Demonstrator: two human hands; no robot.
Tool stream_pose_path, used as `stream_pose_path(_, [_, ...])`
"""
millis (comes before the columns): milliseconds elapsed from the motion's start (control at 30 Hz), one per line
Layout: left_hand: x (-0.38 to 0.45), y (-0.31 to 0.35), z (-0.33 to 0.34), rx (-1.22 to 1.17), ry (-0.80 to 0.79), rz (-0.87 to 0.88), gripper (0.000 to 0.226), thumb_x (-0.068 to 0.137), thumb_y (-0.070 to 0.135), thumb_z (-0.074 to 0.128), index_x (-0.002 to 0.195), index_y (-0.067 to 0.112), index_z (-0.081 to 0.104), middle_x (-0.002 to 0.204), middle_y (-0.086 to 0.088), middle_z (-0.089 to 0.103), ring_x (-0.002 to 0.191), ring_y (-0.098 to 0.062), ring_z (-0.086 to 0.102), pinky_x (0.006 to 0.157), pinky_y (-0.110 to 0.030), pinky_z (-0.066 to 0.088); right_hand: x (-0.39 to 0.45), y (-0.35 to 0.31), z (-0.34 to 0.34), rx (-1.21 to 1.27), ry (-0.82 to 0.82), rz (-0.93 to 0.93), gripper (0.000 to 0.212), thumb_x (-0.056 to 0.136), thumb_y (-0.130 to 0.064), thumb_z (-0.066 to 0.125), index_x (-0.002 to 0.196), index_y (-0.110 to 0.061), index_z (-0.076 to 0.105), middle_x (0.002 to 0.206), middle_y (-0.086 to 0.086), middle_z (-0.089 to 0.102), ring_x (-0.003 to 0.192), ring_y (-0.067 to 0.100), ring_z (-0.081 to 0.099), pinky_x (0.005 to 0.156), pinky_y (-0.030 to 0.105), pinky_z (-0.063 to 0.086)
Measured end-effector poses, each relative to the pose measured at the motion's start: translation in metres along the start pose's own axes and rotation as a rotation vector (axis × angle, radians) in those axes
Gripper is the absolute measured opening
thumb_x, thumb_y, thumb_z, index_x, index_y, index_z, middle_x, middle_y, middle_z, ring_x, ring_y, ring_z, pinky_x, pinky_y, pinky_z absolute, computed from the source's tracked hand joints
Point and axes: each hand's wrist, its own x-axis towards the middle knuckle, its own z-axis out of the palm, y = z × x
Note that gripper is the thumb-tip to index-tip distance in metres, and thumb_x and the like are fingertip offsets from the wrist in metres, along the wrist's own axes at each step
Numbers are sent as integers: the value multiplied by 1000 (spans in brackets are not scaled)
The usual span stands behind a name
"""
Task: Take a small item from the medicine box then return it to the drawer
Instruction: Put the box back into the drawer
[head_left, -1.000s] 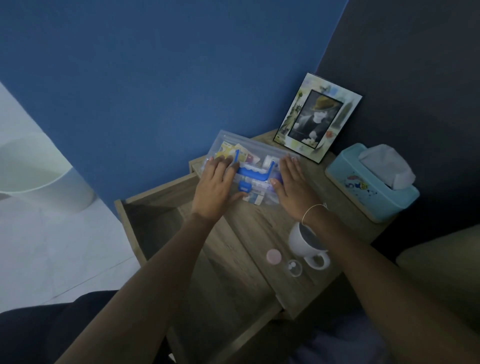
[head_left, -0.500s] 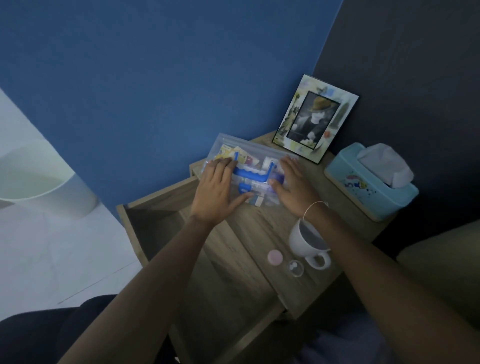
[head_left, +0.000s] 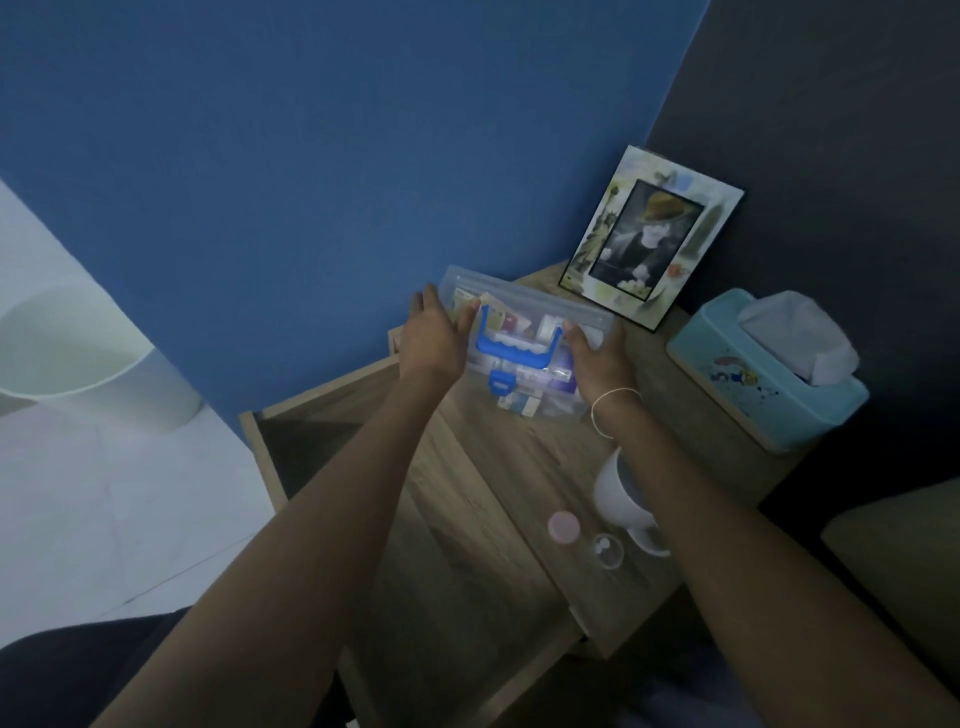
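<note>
A clear plastic medicine box (head_left: 524, 317) with a blue handle and blue latch is held tilted just above the back of the wooden nightstand (head_left: 519, 467). My left hand (head_left: 431, 338) grips its left end and my right hand (head_left: 597, 358) grips its right end. Small packets show through the lid. The open wooden drawer (head_left: 322, 436) sticks out to the left below the top; its inside is dark and looks empty.
A picture frame (head_left: 649, 239) leans against the dark wall behind the box. A light blue tissue box (head_left: 763, 374) stands at the right. A white mug (head_left: 618, 493), a pink cap (head_left: 563, 526) and a small clear jar (head_left: 607, 550) sit near the front edge.
Both hands slid from the top of the lid to the box's two ends. The box now tilts up, raised off the nightstand top.
</note>
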Motion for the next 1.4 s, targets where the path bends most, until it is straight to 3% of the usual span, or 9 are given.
stream_pose_path(200, [-4,2,-6,-19,-10,-66,69,92,52,46,145,12,30,132,-22,54,123,-38,50,100,-43,40,-2,-4,-1,14,-5,16,67,91,-39,58,146,-16,26,131,10,51,75,5,52,38,1,37])
stream_pose_path(267, [-9,1,-15,-43,-33,-80,67,92,51,48,144,12,31,133,-21,55,124,-36,49,101,-40,39,-8,-9,-2,-13,-34,33,67,91,-40,57,145,-15,27,138,9,49,100,17,57,65,13,52])
stream_pose_path(367, [-20,-6,-36,-53,-40,-83,67,92,51,49,143,11,33,136,-16,54,128,-35,47,102,-39,38,-24,-17,4,24,-60,61,62,90,-35,61,141,-10,35,138,11,51,120,25,54,101,35,45])
stream_pose_path(567, [-48,-28,-107,-43,6,-27,78,81,60,58,142,17,35,136,-13,55,126,-34,49,104,-40,40,-92,-41,24,179,-165,36,68,73,-28,73,133,-20,43,118,3,66,101,20,66,93,43,53])
stream_pose_path(667, [-61,-41,-140,-21,2,-9,79,78,62,61,140,21,36,135,-9,55,123,-30,52,101,-37,41,-131,-41,34,232,-288,3,99,67,-16,81,146,-23,20,116,2,65,90,10,68,78,37,60])
stream_pose_path(800, [-75,-64,-166,17,-52,-13,76,78,59,63,139,21,38,138,-7,53,124,-29,51,97,-33,40,-175,-21,47,128,-409,-119,133,61,-20,87,147,-38,-13,158,4,22,138,21,36,106,46,43])
stream_pose_path(1067, [-98,-115,-161,85,-195,-61,75,78,54,66,140,23,37,140,-11,48,126,-31,48,103,-38,40,-243,34,69,-199,-329,-305,106,79,-32,73,145,-46,-9,160,9,3,139,22,32,102,33,44])
stream_pose_path(1300, [-86,-115,-137,134,-262,40,71,79,51,67,138,23,39,140,-9,48,127,-29,46,107,-45,40,-259,60,77,-442,-201,-228,98,82,-54,60,146,-40,-13,160,13,-5,144,30,23,108,40,40])
stream_pose_path(1400, [-81,-120,-125,162,-318,63,71,79,48,68,139,22,39,140,-9,49,127,-29,47,108,-43,39,-263,71,82,-438,-155,-195,101,82,-47,64,143,-42,-17,161,13,-4,143,26,25,101,25,31])
